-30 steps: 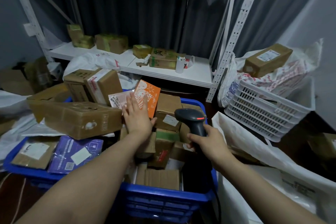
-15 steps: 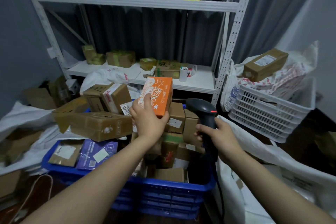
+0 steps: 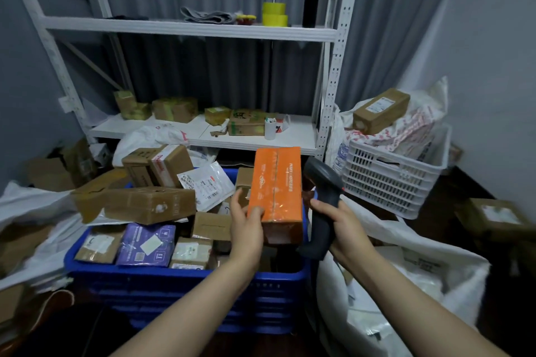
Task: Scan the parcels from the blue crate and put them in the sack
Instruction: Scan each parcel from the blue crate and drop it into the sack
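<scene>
A person's left hand (image 3: 246, 223) grips an orange box (image 3: 275, 194) upright above the blue crate (image 3: 185, 278), likely hunting its barcode, while the right hand (image 3: 339, 220) clasps a scanner (image 3: 324, 200) beside the white sack (image 3: 406, 284).

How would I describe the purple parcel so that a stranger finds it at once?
Start at the blue crate before the white shelves. Near its front left corner lies the purple parcel. Its neighbours are brown cardboard; it alone is purple.
</scene>
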